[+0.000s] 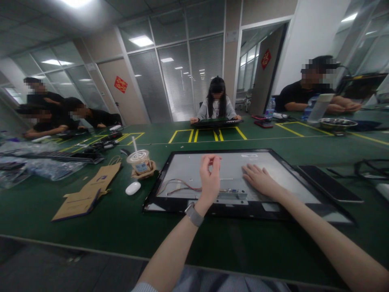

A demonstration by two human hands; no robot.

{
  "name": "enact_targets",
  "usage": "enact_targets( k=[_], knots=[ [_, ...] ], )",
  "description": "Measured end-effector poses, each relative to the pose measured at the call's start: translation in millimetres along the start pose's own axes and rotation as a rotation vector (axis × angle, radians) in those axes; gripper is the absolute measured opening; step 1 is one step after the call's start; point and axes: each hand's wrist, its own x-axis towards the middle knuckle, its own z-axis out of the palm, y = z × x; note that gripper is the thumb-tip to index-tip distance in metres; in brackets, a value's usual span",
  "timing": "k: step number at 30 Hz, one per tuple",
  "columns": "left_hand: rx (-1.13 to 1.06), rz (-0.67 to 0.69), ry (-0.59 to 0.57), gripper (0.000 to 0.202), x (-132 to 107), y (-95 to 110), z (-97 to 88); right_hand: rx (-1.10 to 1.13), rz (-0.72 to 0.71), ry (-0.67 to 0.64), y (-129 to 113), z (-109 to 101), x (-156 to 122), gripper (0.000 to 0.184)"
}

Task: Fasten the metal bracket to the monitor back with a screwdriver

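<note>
An opened flat display panel (188,164) lies on the table in front of me, its grey metal back facing up inside a black frame. My right hand (261,180) rests flat on the right part of that metal, fingers stretched out. Above the panel's middle, my left hand (210,174) is raised with its fingers curled in toward the thumb; anything between the fingertips is too small to make out. A metal bracket (232,197) with small connectors sits by the panel's near edge, close to my left wrist. Thin coloured wires (179,187) run leftward from it.
Left of the panel stand an iced drink cup (140,162), a white oval case (133,187) and a brown paper bag (88,190). A black phone-like slab (330,183) lies at the right. Across the green table (121,231), a person holds a dark panel (217,123); other people sit on both sides.
</note>
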Motion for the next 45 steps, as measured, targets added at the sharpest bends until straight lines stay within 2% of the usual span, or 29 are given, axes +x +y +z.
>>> enact_targets(
  k=[5,12,19,27,33,40,45],
  knots=[
    [0.102,0.06,0.064,0.017,1.4,2.3,-1.1,-0.016,-0.01,0.002,-0.8,-0.9,0.2,0.059],
    [-0.022,-0.091,0.008,0.032,0.0,0.3,0.9,-0.02,-0.003,0.022,-0.4,1.5,-0.3,0.06],
    [0.094,0.033,0.053,0.02,0.7,1.1,-0.9,-0.009,-0.002,0.02,1.4,3.1,0.6,0.059],
    [-0.035,-0.103,0.023,0.033,-0.4,0.7,0.7,-0.004,0.009,-0.01,-0.5,-1.5,-0.2,0.06],
    [0.11,0.045,0.076,0.023,0.5,1.8,-1.4,-0.005,-0.003,0.012,0.7,1.3,1.0,0.057],
    [-0.017,-0.098,0.025,0.031,0.2,-1.4,0.6,0.002,-0.006,0.028,2.8,5.6,1.9,0.059],
    [0.083,0.019,0.044,0.021,1.2,-1.5,-0.8,-0.009,-0.01,0.023,1.1,4.1,1.4,0.059]
  ],
)
